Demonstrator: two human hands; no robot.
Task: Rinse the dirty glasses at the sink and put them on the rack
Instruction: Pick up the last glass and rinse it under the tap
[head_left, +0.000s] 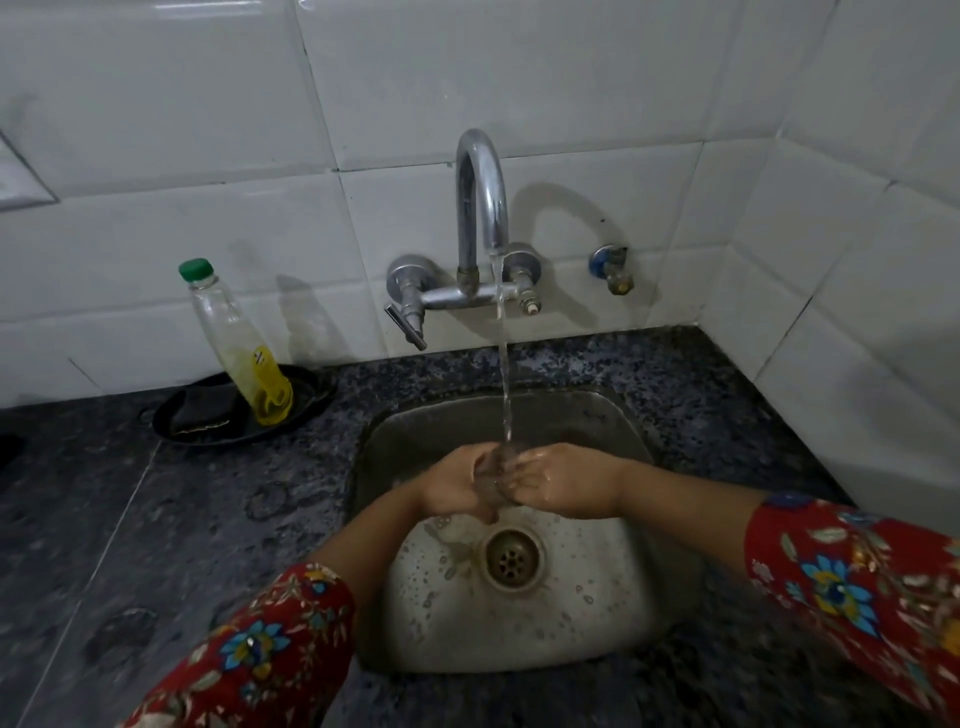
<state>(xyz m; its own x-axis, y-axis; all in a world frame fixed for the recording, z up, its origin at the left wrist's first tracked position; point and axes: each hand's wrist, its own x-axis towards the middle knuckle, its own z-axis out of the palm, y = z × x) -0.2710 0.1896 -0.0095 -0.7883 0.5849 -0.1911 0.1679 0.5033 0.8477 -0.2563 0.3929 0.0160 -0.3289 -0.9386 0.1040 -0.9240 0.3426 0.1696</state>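
Glass (493, 475) sits under the stream (503, 374), at 12 o'clock of the drain (511, 558). Left hand (452, 486) and right hand (563, 483) both curl round it. Turn it so water reaches every wall; grip firmly, since wet glass probably slips.

No legible txt; bottle (236, 343) label too blurry

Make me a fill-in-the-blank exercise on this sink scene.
1. The left hand and right hand hold a ____ under the stream.
2. The faucet is turned ____.
3. The plastic bottle has a ____ cap.
4. The plastic bottle stands ____ of the sink.
Missing: glass; on; green; left.
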